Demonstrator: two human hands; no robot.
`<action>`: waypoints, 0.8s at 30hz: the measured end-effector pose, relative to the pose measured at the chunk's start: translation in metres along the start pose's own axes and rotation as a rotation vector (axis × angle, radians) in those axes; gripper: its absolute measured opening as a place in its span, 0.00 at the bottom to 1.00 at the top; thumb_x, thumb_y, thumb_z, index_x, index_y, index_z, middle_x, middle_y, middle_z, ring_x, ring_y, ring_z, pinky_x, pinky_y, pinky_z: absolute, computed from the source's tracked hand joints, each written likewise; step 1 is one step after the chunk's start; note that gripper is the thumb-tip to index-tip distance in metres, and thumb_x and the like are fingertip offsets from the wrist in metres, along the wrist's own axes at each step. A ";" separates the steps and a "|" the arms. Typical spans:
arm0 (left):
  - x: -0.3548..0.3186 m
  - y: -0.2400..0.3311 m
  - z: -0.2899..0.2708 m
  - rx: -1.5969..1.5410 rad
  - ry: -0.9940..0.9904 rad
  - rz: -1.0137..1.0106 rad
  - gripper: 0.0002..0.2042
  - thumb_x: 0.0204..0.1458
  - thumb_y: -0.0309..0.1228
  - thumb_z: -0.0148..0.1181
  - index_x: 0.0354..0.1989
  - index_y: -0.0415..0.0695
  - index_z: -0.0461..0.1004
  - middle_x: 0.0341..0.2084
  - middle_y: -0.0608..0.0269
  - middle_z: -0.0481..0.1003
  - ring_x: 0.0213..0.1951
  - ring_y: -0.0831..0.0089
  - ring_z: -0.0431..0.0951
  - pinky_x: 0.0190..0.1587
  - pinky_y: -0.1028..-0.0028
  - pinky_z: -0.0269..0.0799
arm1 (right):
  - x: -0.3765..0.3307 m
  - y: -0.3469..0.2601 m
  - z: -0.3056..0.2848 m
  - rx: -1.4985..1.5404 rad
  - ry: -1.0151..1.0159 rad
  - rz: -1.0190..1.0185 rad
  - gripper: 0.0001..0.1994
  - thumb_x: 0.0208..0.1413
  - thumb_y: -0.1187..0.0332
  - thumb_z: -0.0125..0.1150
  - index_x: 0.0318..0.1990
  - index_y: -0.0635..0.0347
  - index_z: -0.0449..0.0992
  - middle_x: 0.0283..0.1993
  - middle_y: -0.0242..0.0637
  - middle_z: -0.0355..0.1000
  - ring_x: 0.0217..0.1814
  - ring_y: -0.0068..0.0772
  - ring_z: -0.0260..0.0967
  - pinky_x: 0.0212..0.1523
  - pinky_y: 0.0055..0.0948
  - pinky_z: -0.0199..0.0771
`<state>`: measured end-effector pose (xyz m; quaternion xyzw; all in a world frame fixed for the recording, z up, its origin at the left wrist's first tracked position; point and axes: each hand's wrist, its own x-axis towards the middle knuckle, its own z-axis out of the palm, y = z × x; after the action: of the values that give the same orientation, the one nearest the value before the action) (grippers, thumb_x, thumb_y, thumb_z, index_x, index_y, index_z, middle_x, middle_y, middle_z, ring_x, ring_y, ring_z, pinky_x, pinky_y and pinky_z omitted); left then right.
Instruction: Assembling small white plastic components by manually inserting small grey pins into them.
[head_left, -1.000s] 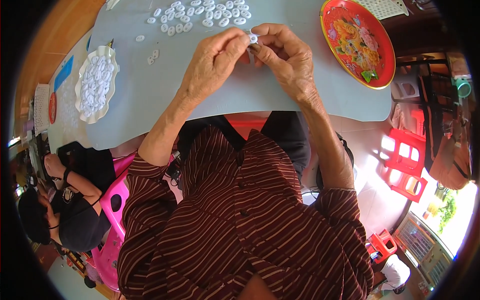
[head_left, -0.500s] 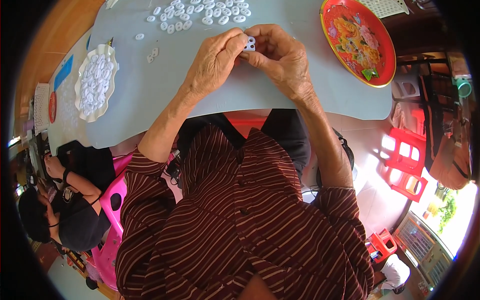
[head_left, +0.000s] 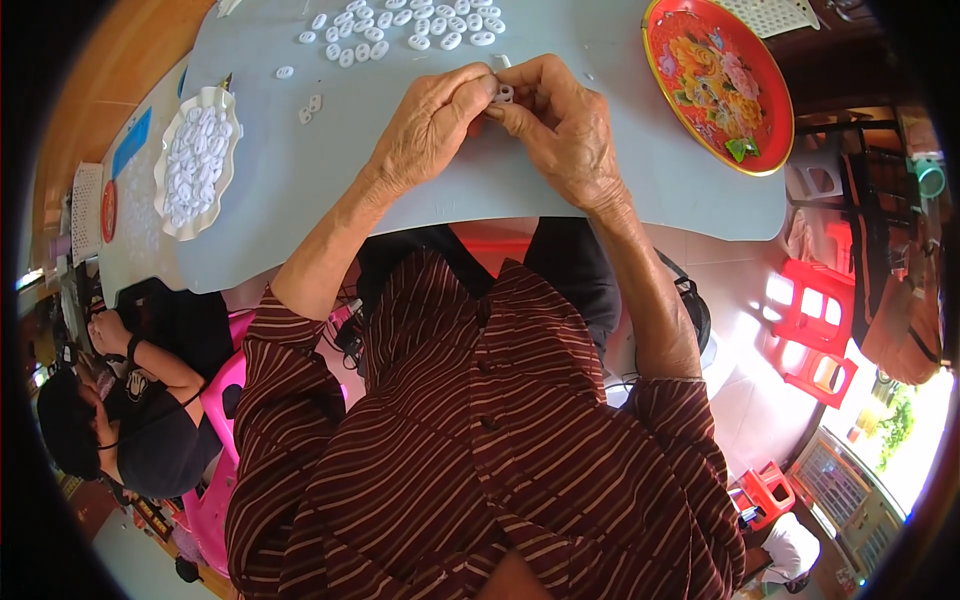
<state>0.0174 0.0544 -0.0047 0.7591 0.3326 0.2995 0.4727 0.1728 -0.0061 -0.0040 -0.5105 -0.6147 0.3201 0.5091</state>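
Observation:
My left hand (head_left: 425, 125) and my right hand (head_left: 568, 130) meet over the grey table, fingers closed in a pinch. Between the fingertips is a small white plastic piece with round holes (head_left: 506, 94); the fingers cover most of it. A thin white bit (head_left: 501, 62) shows just beyond the fingertips, and I cannot make out what it is. Past my hands lie several white oval pieces with slots (head_left: 420, 42), spread over the far part of the table. Left of my hands are a single oval piece (head_left: 285, 72) and a small white piece with holes (head_left: 311, 108).
A wavy-edged cream dish (head_left: 228, 180) heaped with white oval pieces stands on the table (head_left: 300, 200) at left. A red floral tray (head_left: 776, 150) lies at right. Another person (head_left: 160, 440) sits on a pink chair (head_left: 222, 410) at lower left. Red stools (head_left: 812, 305) stand at right.
The white piece has turned between my fingertips, so less of its face shows. My right hand has dropped slightly and drawn its fingers in. A thin white bit now shows beyond the fingers.

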 end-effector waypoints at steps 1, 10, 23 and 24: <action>-0.001 0.002 0.000 0.011 -0.001 0.017 0.17 0.59 0.41 0.42 0.27 0.38 0.64 0.13 0.63 0.56 0.19 0.77 0.54 0.23 0.73 0.56 | 0.000 -0.001 -0.001 -0.060 -0.006 -0.019 0.09 0.49 0.76 0.62 0.36 0.66 0.68 0.29 0.39 0.75 0.31 0.30 0.76 0.33 0.25 0.75; 0.000 0.001 0.004 0.008 0.002 0.095 0.17 0.58 0.40 0.40 0.27 0.37 0.64 0.14 0.62 0.56 0.19 0.74 0.54 0.22 0.72 0.57 | -0.002 0.002 -0.001 -0.058 0.044 -0.169 0.08 0.50 0.76 0.62 0.35 0.65 0.69 0.23 0.32 0.70 0.24 0.18 0.66 0.25 0.20 0.67; -0.002 0.010 0.003 -0.054 0.031 0.001 0.16 0.61 0.40 0.44 0.31 0.39 0.66 0.14 0.67 0.59 0.20 0.81 0.57 0.23 0.76 0.58 | 0.003 0.004 -0.004 0.102 0.016 -0.005 0.06 0.54 0.75 0.58 0.39 0.66 0.72 0.27 0.34 0.74 0.27 0.18 0.69 0.29 0.19 0.71; -0.004 0.014 0.002 -0.052 0.044 0.003 0.16 0.61 0.40 0.44 0.31 0.39 0.66 0.14 0.67 0.59 0.20 0.81 0.57 0.23 0.76 0.58 | 0.003 0.003 -0.004 0.171 0.034 0.015 0.06 0.54 0.75 0.57 0.39 0.66 0.72 0.27 0.34 0.74 0.27 0.18 0.69 0.29 0.19 0.71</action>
<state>0.0195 0.0453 0.0064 0.7403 0.3340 0.3251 0.4844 0.1778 -0.0030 -0.0051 -0.4752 -0.5725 0.3667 0.5586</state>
